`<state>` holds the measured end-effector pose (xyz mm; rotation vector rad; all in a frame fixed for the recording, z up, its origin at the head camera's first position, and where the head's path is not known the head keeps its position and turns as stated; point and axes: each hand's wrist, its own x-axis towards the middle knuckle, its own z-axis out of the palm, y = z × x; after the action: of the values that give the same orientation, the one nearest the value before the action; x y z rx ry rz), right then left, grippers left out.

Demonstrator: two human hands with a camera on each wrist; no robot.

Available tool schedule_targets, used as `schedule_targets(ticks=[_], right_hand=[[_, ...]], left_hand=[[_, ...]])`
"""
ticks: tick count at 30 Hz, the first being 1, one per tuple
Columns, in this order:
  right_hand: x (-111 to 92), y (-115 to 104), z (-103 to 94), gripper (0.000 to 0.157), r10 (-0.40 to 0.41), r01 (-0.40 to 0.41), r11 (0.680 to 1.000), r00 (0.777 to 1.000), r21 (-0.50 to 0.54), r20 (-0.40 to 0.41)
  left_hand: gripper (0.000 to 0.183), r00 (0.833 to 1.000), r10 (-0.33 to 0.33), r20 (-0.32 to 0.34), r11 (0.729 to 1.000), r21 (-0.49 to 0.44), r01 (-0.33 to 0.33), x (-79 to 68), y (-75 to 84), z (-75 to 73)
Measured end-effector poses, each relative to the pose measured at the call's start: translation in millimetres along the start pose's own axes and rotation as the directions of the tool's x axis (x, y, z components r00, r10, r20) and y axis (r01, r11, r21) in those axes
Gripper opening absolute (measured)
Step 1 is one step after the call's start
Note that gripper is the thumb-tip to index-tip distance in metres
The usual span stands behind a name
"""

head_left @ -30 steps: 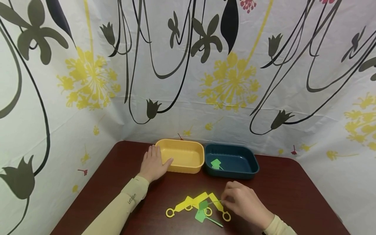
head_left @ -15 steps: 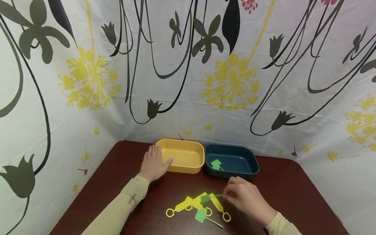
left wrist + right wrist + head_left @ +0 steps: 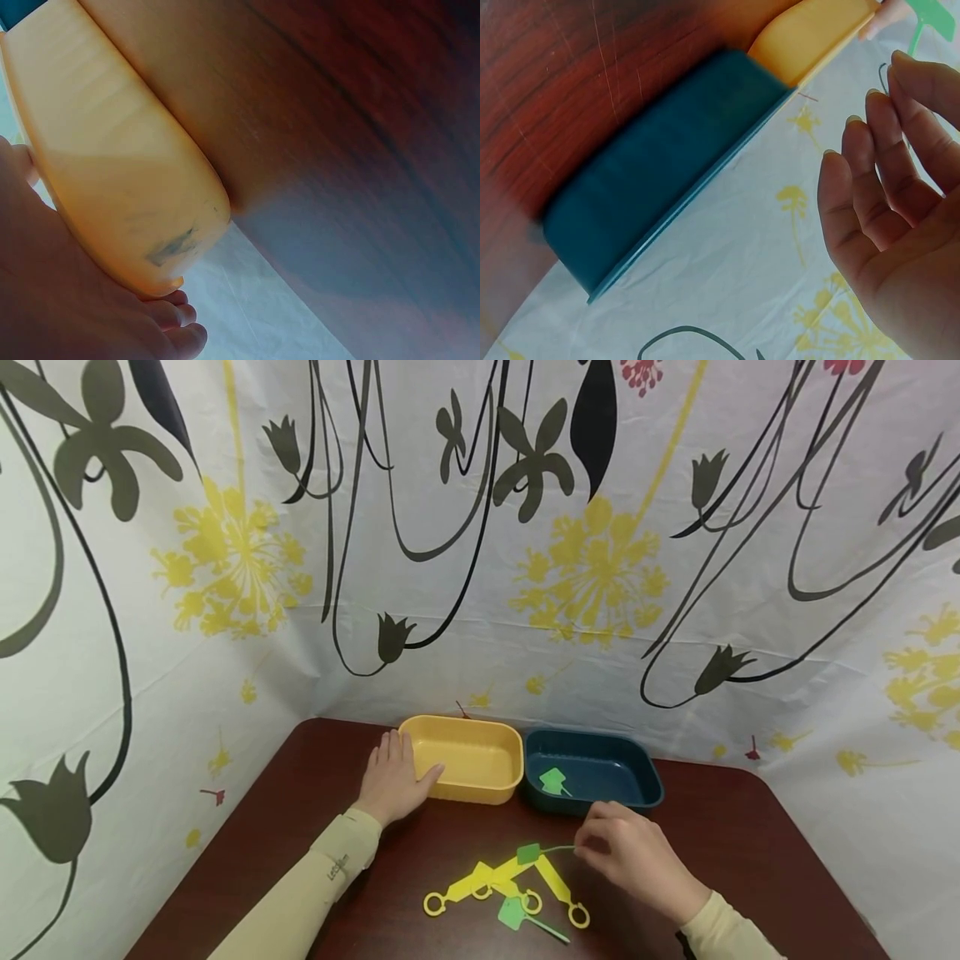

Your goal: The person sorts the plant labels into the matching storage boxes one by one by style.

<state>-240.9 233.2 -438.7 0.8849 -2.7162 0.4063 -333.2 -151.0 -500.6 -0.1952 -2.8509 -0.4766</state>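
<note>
Green plastic tag (image 3: 528, 854), the kind with a square head and a skinny tail, is held by its tail end around the middle of the tabletop (image 3: 712, 835). It's pinched between the thumb and index finger of the right hand (image 3: 633, 856), so that grip is pretty narrow, with the other fingers loosely bent. From the head view, the far end of a pile of yellow ring tags (image 3: 553, 880) is overlapped by the square head; whether they're actually touched can't really be told. Four rings can be counted in that pile. A second green tag (image 3: 512, 913) is laid right by the pile on the near side, tail pointed toward the right edge.

Along the far edge, two bins are set side by side: a yellow bin (image 3: 468, 764) on the left, a dark teal bin (image 3: 611, 775) on the right. Some green pieces (image 3: 552, 779) can be seen in the teal one's left end, bunched too close to be counted. The left hand (image 3: 392, 781) is rested on the yellow bin's left end, grip wide, fingers straight, thumb spread along the near rim.
</note>
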Motion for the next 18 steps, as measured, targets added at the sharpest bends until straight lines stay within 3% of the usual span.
schedule_targets(ticks=[18], right_hand=[[7.4,9.7,-5.8,0.020,-0.003,0.003,1.000,0.999,0.011,-0.050]], left_hand=[[0.100,1.000,-0.004,-0.014,1.000,-0.001,0.004,-0.7,-0.4,1.0]])
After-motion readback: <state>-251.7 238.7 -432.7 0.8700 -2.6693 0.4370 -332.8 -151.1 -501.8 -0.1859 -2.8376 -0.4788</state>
